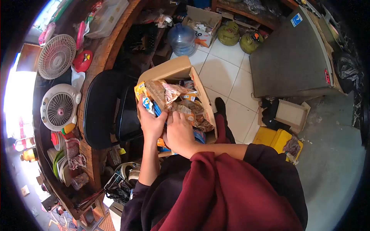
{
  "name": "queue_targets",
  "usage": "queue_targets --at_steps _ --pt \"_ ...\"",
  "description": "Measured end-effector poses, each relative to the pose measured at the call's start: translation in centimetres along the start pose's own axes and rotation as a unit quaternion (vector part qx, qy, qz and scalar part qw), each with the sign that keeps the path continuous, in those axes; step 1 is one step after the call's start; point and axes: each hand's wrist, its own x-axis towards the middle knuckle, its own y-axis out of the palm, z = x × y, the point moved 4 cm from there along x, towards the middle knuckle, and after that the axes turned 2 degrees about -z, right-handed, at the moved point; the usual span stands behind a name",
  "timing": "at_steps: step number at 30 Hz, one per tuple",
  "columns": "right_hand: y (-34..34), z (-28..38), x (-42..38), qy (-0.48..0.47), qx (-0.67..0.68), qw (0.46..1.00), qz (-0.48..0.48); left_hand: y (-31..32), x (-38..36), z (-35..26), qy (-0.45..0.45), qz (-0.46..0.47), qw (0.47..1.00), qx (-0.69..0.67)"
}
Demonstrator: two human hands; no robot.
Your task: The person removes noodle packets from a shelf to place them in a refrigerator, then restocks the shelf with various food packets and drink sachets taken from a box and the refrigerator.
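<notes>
Crumpled snack wrappers (169,96) fill the open cardboard box (173,69), which sits just ahead of the person, its long axis running away from the body. The left hand (151,121) is closed around an orange and blue packet (144,98) at the pile's near left edge. The right hand (178,133), fingers curled, presses into the wrappers beside it; a black chair (102,107) stands left of the box.

A white tiled floor (227,73) meets bare grey concrete (331,154), with a curved wooden counter (104,50) on the left, a black chair (102,107) beside it, and bright daylight entering at far left.
</notes>
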Motion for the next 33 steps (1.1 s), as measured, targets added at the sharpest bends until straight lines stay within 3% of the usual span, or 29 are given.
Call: queue_targets --at_steps 4,7,8,9,11,14,15,17,19,20,21,23,27,28,29,31,33 --pt "-1.4 -1.1 0.4 0.017 0.079 0.995 0.053 -0.6 -0.1 0.3 0.003 0.002 1.000 0.006" --pt "-2.3 -2.6 0.9 -0.020 0.068 0.997 0.001 -0.4 -0.3 0.2 0.016 0.007 1.000 0.025" --pt "-2.4 -3.3 0.9 0.019 0.079 0.996 0.038 -0.3 -0.3 0.2 0.026 0.008 0.999 0.033" --pt "-2.6 -3.8 0.9 0.049 0.090 0.995 0.012 -0.2 -0.3 0.3 0.040 0.005 0.998 0.040" --pt "-1.3 -6.4 0.8 0.088 0.109 0.980 -0.144 -0.1 -0.6 -0.5 0.026 0.006 0.998 0.057" --pt "0.3 -11.9 1.7 0.270 0.262 0.927 0.002 -0.3 -0.9 -0.9 0.038 0.014 0.999 0.036" --pt "2.7 -13.9 1.8 0.218 0.181 0.956 -0.076 -0.3 -0.9 -0.7 0.037 0.015 0.999 0.035" --pt "1.4 -13.2 2.6 0.262 0.153 0.948 -0.097 -0.4 -0.9 -0.2 0.048 0.021 0.999 0.015" --pt "5.9 -16.7 4.2 0.327 0.384 0.862 0.051 -0.3 -1.3 -0.7 0.034 0.019 0.999 0.017" --pt "5.5 -16.7 4.3 0.338 0.343 0.876 -0.012 -0.2 -1.3 -1.0 0.026 0.018 0.999 0.021" --pt "5.0 -16.4 4.3 0.338 0.343 0.876 -0.013 0.0 -1.2 -1.0 0.027 0.018 0.999 0.020" --pt "3.6 -16.1 4.3 0.367 0.137 0.919 0.044 0.4 -1.2 -0.7 0.034 0.002 0.998 0.049" --pt "3.8 -15.3 2.9 0.294 0.193 0.936 -0.029 0.9 -1.2 -0.9 0.045 -0.065 0.995 0.066" --pt "2.1 -13.0 2.4 0.227 0.198 0.954 0.007 0.8 -1.1 -0.8 0.029 -0.074 0.996 0.052" --pt "0.8 -11.1 1.4 0.247 0.187 0.951 -0.015 0.8 -0.8 -0.5 0.025 -0.075 0.995 0.053" --pt "1.1 -9.2 0.5 0.152 0.147 0.976 -0.048 0.5 -0.3 -0.8 0.047 -0.067 0.991 -0.105" --pt "0.8 -7.5 -0.1 0.108 0.137 0.979 -0.106 0.4 -0.3 -1.2 0.037 -0.056 0.990 -0.124"
